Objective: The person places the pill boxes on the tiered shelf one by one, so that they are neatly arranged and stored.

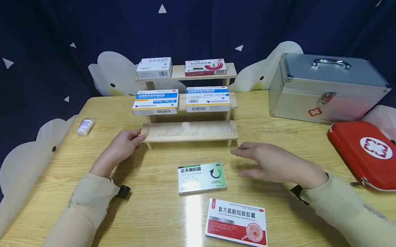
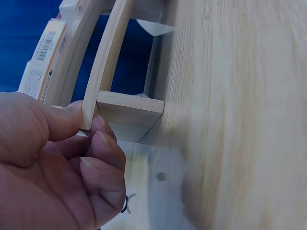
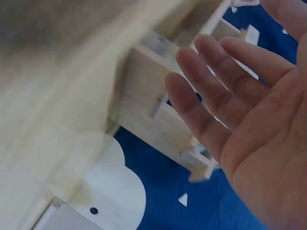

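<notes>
A three-tier wooden rack stands at the middle of the table. Its lowest board is bare, while medicine boxes fill the two upper tiers. My left hand pinches the left end of that lowest board; the left wrist view shows the thumb on top and curled fingers below. To the right of the rack, my right hand hovers with its fingers extended, holding nothing. In front of the rack lies a green and white capsule box. Nearer to me is a red and white capsule box.
A silver metal case stands at the back right, with a red first-aid pouch before it. A small white bottle lies at the left. Blue-and-white boxes sit on the middle tier. A dark blue curtain hangs behind.
</notes>
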Demonstrator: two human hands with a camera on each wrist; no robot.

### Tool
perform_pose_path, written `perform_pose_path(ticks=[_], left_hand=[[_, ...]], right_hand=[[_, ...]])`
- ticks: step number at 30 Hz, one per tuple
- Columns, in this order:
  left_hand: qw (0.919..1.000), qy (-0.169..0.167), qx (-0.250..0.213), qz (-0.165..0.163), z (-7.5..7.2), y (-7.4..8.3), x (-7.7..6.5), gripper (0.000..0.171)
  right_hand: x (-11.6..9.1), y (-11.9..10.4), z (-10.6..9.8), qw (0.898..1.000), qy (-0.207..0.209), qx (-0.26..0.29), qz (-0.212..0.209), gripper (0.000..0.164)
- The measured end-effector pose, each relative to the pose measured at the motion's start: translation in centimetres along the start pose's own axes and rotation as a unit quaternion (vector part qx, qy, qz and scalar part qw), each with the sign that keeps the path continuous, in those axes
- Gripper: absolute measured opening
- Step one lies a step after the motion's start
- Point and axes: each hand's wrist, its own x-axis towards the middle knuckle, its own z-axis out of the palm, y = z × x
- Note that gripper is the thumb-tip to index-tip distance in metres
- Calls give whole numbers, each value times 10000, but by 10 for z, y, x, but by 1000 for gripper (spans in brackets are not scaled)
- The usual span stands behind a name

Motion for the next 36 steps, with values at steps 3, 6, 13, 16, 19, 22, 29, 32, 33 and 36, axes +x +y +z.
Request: perform_pose_path(ticks=[3, 6, 13, 16, 19, 22, 29, 32, 33, 36], left_hand=[[10000, 13, 1, 43, 0, -1, 0, 48], [10000, 6, -6, 31, 0, -1, -1, 48], [10000, -6, -54, 23, 0, -1, 0, 48], [10000, -20, -40, 39, 0, -1, 0, 47], [10000, -35, -36, 52, 0, -1, 0, 47], [9999, -30, -44, 99, 0, -2, 1, 45], [9998, -6, -119, 143, 1, -3, 2, 45], [9998, -7, -127, 131, 1, -3, 2, 45], [9998, -6, -134, 143, 0, -3, 1, 45], [9998, -2, -145, 153, 0, -2, 1, 44]], right_hand=[[0, -2, 10, 10000, -57, 71, -19, 59], [2, -5, 17, 9999, -105, 101, -87, 61], [7, -12, 29, 9995, -162, 158, -202, 66], [9, -14, 32, 9995, -146, 172, -242, 70], [12, -16, 34, 9994, -119, 193, -254, 74], [15, -18, 36, 9993, -126, 258, -242, 77], [21, -21, 41, 9993, -257, 207, -186, 81], [24, -20, 43, 9993, -259, 130, -238, 83], [25, -20, 44, 9993, -265, 117, -248, 83], [27, -20, 45, 9993, -277, 77, -242, 82]])
